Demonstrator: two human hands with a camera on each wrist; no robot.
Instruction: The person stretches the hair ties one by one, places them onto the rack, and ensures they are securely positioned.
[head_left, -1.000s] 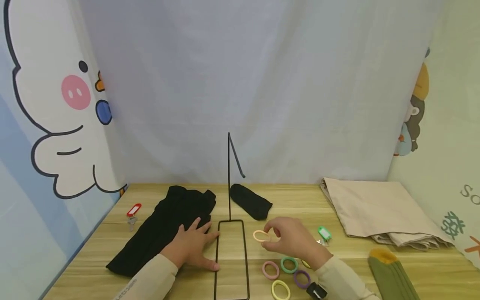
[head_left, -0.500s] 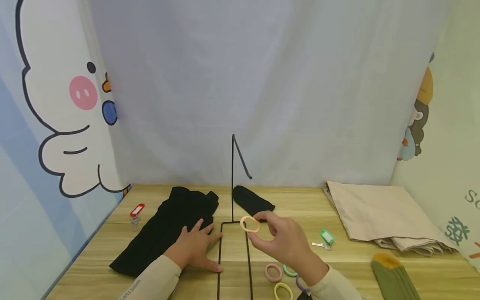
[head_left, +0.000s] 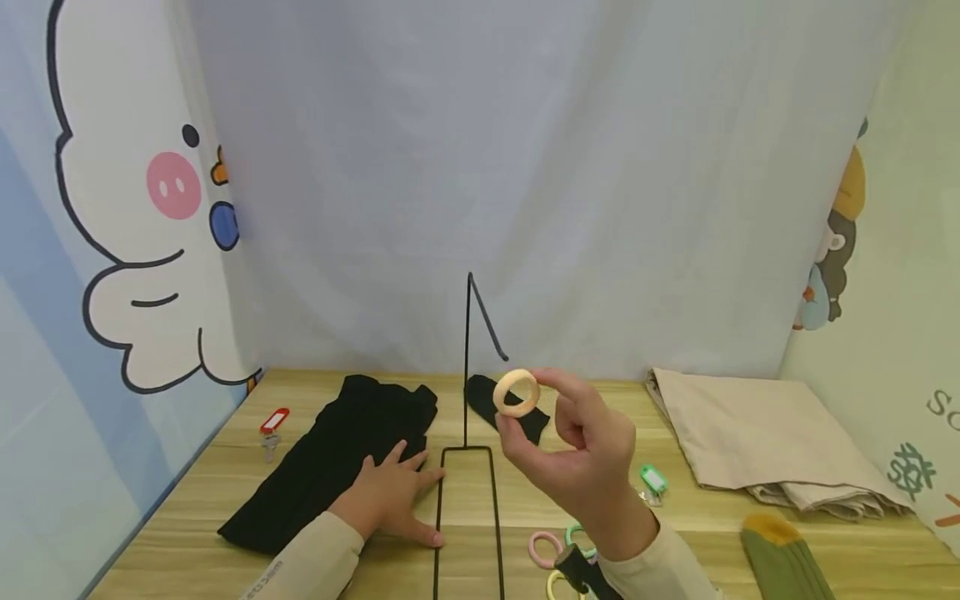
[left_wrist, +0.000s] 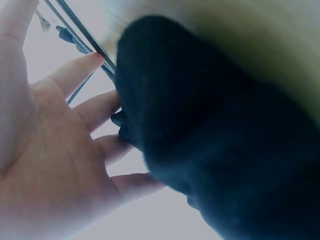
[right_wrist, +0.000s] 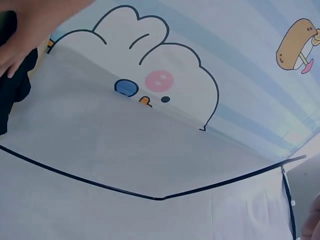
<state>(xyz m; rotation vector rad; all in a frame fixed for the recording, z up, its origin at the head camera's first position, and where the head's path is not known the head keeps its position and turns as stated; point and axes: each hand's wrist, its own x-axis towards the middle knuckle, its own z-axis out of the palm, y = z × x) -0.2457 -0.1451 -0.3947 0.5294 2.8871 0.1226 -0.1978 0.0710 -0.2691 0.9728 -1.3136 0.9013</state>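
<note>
Left hand flat on black cloth, right hand raising a beige ring beside the wire stand.

The left hand (head_left: pixel 393 498) lies with fingers spread on the black garment (head_left: pixel 330 462); the right hand (head_left: pixel 581 454) pinches the beige hair ring (head_left: pixel 516 392) near the stand's (head_left: pixel 468 367) hook. That wrist hides some coloured rings (head_left: pixel 545 547) on the wooden tabletop (head_left: pixel 187 500); cartoon-printed curtains enclose it.

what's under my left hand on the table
Your left hand lies flat on the black cloth, fingertips by the black wire stand's base. Whatever the cloth covers cannot be seen.
</note>
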